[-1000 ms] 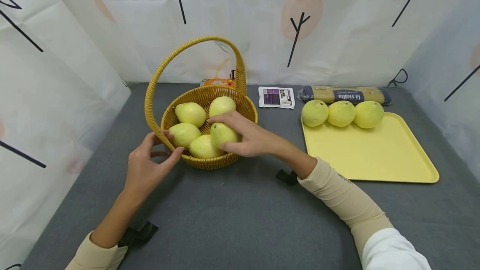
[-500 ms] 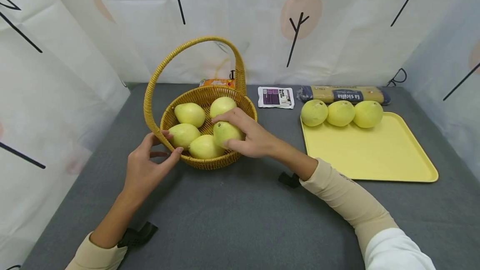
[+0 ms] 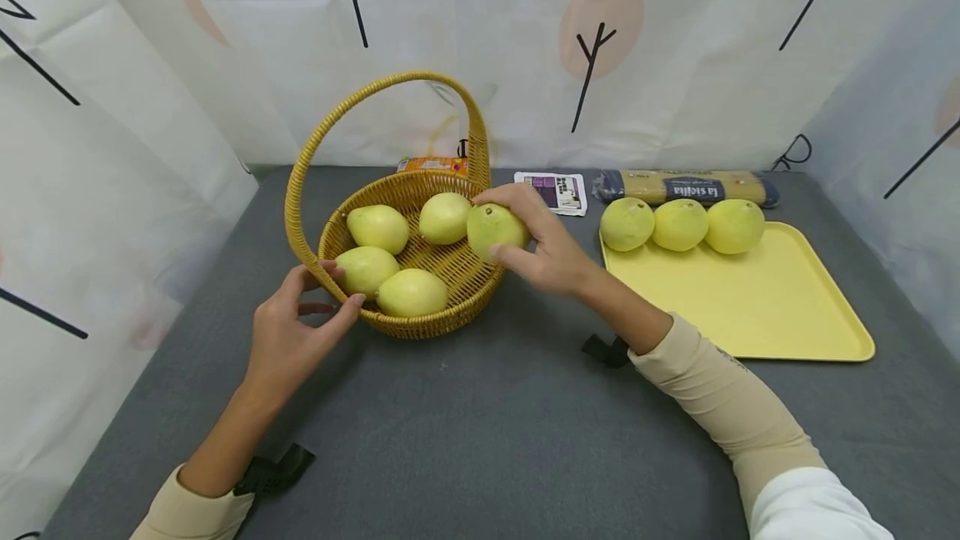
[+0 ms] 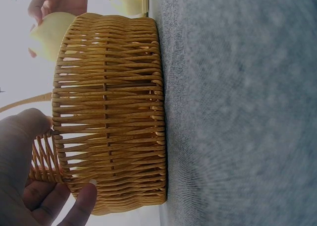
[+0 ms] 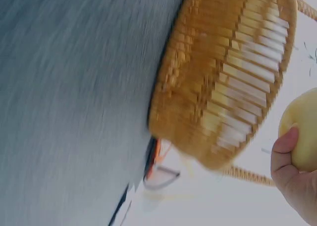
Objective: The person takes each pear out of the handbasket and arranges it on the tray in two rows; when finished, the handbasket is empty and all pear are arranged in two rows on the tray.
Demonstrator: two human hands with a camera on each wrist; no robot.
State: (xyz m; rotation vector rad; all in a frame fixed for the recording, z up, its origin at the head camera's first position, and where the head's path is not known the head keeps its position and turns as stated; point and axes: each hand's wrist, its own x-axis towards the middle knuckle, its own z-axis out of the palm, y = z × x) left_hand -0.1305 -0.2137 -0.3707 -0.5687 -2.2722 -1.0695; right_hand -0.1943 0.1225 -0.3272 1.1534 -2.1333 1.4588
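My right hand (image 3: 551, 244) holds a pale yellow-green, pear-shaped fruit (image 3: 497, 227) at the right rim of a wicker basket (image 3: 420, 327). In the right wrist view this fruit (image 5: 304, 132) is raised beside the basket, the thumb pressed on it. Several similar fruits, such as the front one (image 3: 412, 292), lie inside. My left hand (image 3: 296, 336) grips the basket's left side where the arched handle (image 3: 318, 136) meets the rim. The left wrist view shows the thumb over the rim and fingers against the woven wall (image 4: 109, 117); the basket sits on the grey table.
To the right, a yellow tray (image 3: 750, 298) bears three similar fruits in a row (image 3: 680, 225) along its back edge. Behind it lies a pasta packet (image 3: 686, 187). A white-and-purple sachet (image 3: 562, 192) and an orange packet (image 3: 435, 164) lie near the patterned back curtain (image 3: 510, 48).
My right hand has lifted the fruit from the basket's front right and moved it right and up to the rim. The left hand stays on the basket.
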